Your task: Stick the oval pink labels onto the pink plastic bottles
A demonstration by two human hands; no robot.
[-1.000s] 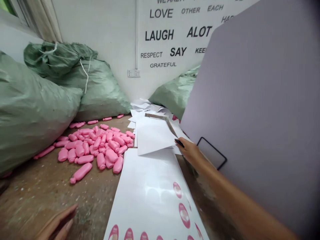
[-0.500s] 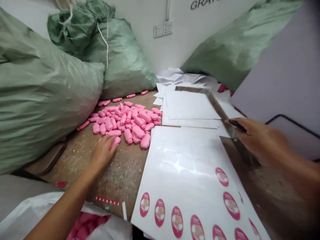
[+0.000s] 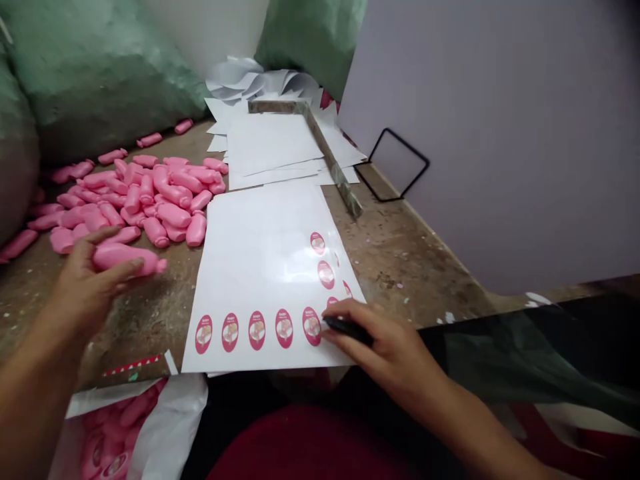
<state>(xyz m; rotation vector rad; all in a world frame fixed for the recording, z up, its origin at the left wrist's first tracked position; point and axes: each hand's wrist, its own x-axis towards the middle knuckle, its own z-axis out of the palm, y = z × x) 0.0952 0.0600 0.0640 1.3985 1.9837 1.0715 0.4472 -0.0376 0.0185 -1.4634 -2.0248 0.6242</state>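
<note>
My left hand [image 3: 95, 273] is closed around a pink plastic bottle [image 3: 127, 259], its narrow neck pointing right, at the near side of the bottle pile [image 3: 145, 193]. Between the fingers of my right hand [image 3: 373, 337] is a small black-handled tool [image 3: 350, 329]; its exact kind does not show. Its tip meets the sticker sheet [image 3: 250, 260] at the edge of an oval pink label [image 3: 311, 327] in the bottom row. A few more oval labels run up the sheet's right side; the rest of its surface is bare white backing.
Behind the sticker sheet lie loose white papers [image 3: 275, 143] with a metal angle bar [image 3: 325, 143] on top. Large green sacks [image 3: 100, 73] stand at the back. A lilac panel [image 3: 475, 147] with a black wire frame [image 3: 395, 167] borders the right. Below the table edge, a white bag [image 3: 175, 427] holds labelled bottles.
My left hand reached into the pile and came away with a bottle. My right hand moved with the black-handled tool from the papers down to the bottom label row. The view tilted downward.
</note>
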